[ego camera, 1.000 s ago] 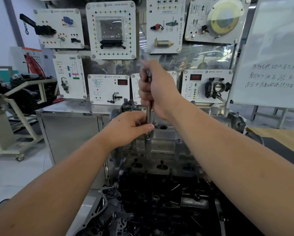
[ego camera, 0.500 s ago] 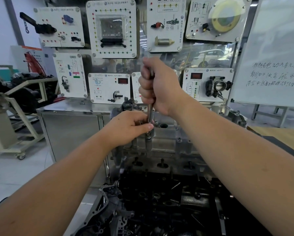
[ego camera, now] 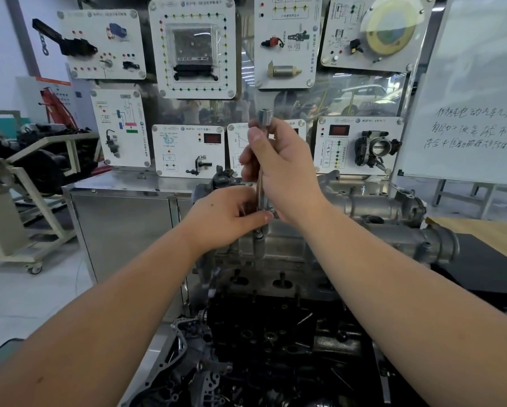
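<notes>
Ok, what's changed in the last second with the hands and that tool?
The right hand has slid a little down the upright tool, baring its top end, and still grips it. The left hand still pinches the lower shaft; the tool stays on the same spot of the engine.

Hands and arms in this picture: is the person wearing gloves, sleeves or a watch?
No. The left hand and right hand are bare: no gloves, no rings that show. The left forearm and right forearm are bare too, to the picture's edge, with no sleeve, watch or band in view.
</notes>
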Available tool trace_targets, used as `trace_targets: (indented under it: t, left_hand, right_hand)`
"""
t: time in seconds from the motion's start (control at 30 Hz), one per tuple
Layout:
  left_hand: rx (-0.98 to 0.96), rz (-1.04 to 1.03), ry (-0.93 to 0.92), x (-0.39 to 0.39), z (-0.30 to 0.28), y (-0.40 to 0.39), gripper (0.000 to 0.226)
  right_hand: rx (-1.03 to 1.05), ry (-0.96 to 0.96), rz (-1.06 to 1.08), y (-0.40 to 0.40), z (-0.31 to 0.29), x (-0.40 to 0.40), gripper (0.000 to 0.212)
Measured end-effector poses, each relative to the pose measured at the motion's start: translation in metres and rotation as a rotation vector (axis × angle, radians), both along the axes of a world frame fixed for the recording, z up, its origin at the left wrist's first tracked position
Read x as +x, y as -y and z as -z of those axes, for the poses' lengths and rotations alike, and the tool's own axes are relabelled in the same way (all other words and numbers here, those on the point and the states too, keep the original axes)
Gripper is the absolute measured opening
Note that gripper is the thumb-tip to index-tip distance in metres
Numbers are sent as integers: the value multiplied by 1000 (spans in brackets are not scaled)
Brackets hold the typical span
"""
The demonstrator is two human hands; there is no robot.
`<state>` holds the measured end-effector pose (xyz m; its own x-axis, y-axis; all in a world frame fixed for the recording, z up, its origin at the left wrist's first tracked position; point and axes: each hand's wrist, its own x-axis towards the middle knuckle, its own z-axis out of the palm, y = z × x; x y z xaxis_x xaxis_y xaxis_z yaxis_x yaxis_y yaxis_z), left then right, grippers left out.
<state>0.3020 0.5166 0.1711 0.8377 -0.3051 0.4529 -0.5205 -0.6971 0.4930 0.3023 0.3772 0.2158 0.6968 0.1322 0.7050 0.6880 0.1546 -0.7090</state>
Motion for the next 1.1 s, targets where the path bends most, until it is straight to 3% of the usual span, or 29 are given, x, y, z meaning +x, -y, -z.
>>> trace_targets:
  t: [0.13,0.27,0.4,0.53,0.67,0.77,0.9,1.03,1.1]
  left_hand:
    - [-9,31,-51,-1,-4,-4,8]
    - [-8,36,-48,-4,-5,-4,10]
    - [12,56,-26,-7,-6,0,29]
    - [57,39,-12,-8,-7,0,36]
    - [49,47,-16,-7,-7,0,22]
    - [43,51,-12,-8,-8,-1,17]
    - [53,44,2,-8,-7,-1,16]
    - [68,25,-4,-4,-5,1,24]
    - [67,21,4,-3,-3,0,27]
  right_hand:
    - [-90,32,63,-1,2,-5,16]
    - [-143,19,154,-1,4,-8,19]
    - [-268,125,445,3,13,-6,19]
    - [-300,156,547,7,19,-6,20]
    - [-335,134,468,12,29,-7,7]
    - [-338,143,400,13,37,-9,12]
    - [-249,142,325,16,47,-5,15]
    - [-94,96,314,11,65,4,39]
    - [4,69,328,8,75,7,34]
